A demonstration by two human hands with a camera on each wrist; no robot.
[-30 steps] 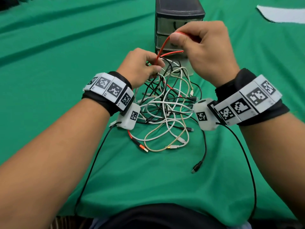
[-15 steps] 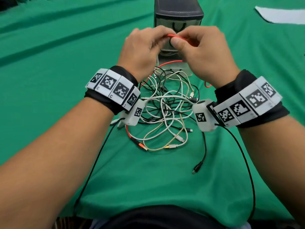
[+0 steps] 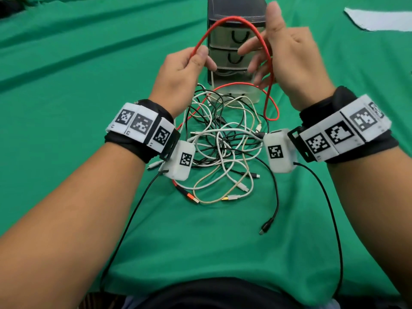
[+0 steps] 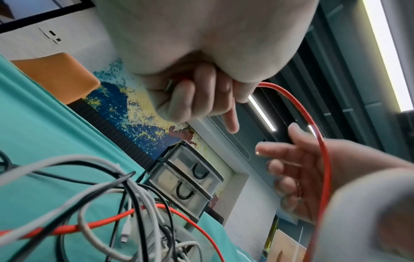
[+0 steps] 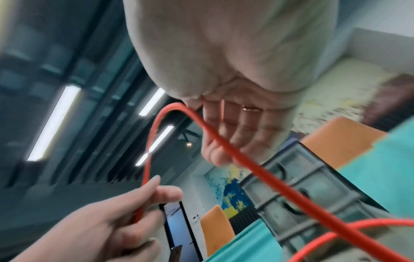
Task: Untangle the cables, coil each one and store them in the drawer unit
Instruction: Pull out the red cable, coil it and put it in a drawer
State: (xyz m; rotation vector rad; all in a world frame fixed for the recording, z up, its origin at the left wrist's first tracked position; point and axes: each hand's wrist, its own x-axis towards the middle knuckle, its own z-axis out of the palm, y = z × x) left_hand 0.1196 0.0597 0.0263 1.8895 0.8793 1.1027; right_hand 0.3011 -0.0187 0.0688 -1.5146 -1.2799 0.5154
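The left hand (image 3: 180, 72) pinches 1 end of the red cable (image 3: 234, 18) between thumb and forefinger. From there the cable arches toward 2 o'clock, over the right hand (image 3: 287, 61), whose fingers are spread and relaxed, the cable running down across the palm. Its slack drops toward 6 o'clock, loops on the cloth (image 3: 66, 85) and runs back into the tangle (image 3: 223, 148). The drawer unit (image 3: 236, 36) stands at 12 o'clock behind both hands. Half a second ago the hands met, both pinching the cable; now they are apart and the right has opened.
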